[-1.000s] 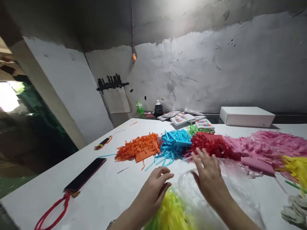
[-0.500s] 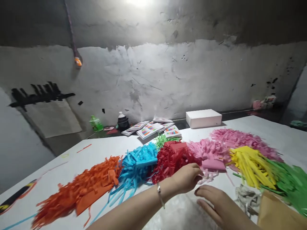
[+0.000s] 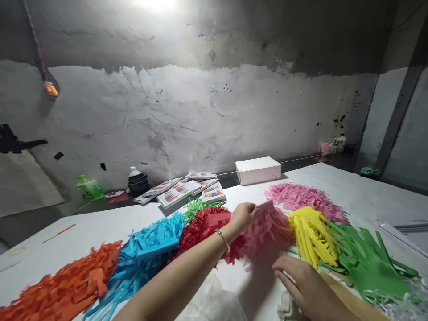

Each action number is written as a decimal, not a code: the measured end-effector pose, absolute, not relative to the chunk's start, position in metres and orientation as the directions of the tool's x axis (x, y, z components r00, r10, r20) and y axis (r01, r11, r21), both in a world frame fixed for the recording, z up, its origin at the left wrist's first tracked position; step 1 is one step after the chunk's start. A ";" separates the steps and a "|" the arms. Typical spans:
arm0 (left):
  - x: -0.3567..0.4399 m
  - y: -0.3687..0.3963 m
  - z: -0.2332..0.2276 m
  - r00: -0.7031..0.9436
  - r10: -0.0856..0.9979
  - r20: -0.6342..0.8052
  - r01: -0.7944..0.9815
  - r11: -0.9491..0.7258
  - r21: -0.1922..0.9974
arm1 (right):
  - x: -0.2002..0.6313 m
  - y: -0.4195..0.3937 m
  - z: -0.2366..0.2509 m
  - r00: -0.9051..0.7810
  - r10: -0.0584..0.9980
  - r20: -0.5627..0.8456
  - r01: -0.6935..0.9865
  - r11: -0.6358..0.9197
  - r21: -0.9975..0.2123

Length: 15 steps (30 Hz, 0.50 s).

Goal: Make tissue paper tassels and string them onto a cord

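My left hand [image 3: 242, 218], with a bracelet at its wrist, pinches the top band of a pink tissue-paper tassel [image 3: 269, 227]. Its blurred fringe hangs down above the white tabletop, between a dark red fringe bundle [image 3: 205, 223] and a yellow one [image 3: 309, 232]. Lower right, my right hand [image 3: 299, 278] hovers with thumb and fingers loosely apart, touching no tassel. Just below it lie a crumpled pale scrap [image 3: 287, 305] and a clear plastic bag [image 3: 214, 303], partly out of view.
Leftward lie blue [image 3: 147, 243] and orange [image 3: 63, 290] fringe piles; rightward, a green one [image 3: 371, 258]. Another pink pile [image 3: 306, 200] is farther back. Printed packs [image 3: 179, 192], a white box [image 3: 258, 170] and a green bottle [image 3: 89, 188] line the wall.
My left hand has taken hold of the pink tassel and raised it off the table. The view has swung to the right. My right hand stays low, fingers apart.
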<state>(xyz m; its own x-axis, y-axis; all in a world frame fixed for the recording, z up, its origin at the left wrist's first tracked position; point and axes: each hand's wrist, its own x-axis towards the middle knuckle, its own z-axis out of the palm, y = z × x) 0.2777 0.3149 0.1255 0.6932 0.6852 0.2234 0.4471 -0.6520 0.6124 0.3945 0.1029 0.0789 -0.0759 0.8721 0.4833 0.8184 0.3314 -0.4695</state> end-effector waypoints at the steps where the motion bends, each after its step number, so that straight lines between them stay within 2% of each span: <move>1: 0.277 0.311 0.138 0.668 0.706 0.234 0.421 -0.618 0.664 | 0.396 0.109 0.086 -0.033 0.809 0.586 0.813 0.363 -0.456; 3: 0.274 0.294 0.159 0.644 0.727 0.240 0.344 -0.555 0.757 | 0.395 0.120 0.100 0.031 0.645 0.763 0.822 0.418 -0.387; 5: 0.267 0.267 0.170 0.649 0.728 0.223 0.261 -0.488 0.833 | 0.387 0.128 0.112 0.061 0.515 0.855 0.855 0.415 -0.311; 6: 0.262 0.252 0.171 0.654 0.728 0.206 0.225 -0.447 0.866 | 0.383 0.130 0.115 0.068 0.491 0.869 0.869 0.399 -0.293; 8: 0.251 0.225 0.168 0.660 0.735 0.154 0.123 -0.309 0.943 | 0.375 0.129 0.117 0.080 0.529 0.845 0.868 0.379 -0.320; 10: 0.237 0.204 0.160 0.698 0.715 0.053 -0.038 -0.037 0.999 | 0.369 0.122 0.114 0.109 0.612 0.783 0.809 0.403 -0.427; 12: 0.223 0.189 0.150 0.741 0.670 -0.035 -0.139 0.204 0.969 | 0.367 0.115 0.108 0.136 0.715 0.686 0.695 0.425 -0.580; 15: 0.207 0.174 0.134 0.767 0.635 -0.094 -0.185 0.359 0.915 | 0.366 0.105 0.097 0.182 0.837 0.516 0.517 0.365 -0.774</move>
<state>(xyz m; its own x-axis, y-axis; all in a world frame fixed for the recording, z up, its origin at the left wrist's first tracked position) 0.2072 0.1738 0.1344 0.7666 0.6351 -0.0942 -0.1854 0.3594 0.9146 0.3663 0.1054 0.0973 0.1818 0.8370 0.5162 0.5169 0.3652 -0.7743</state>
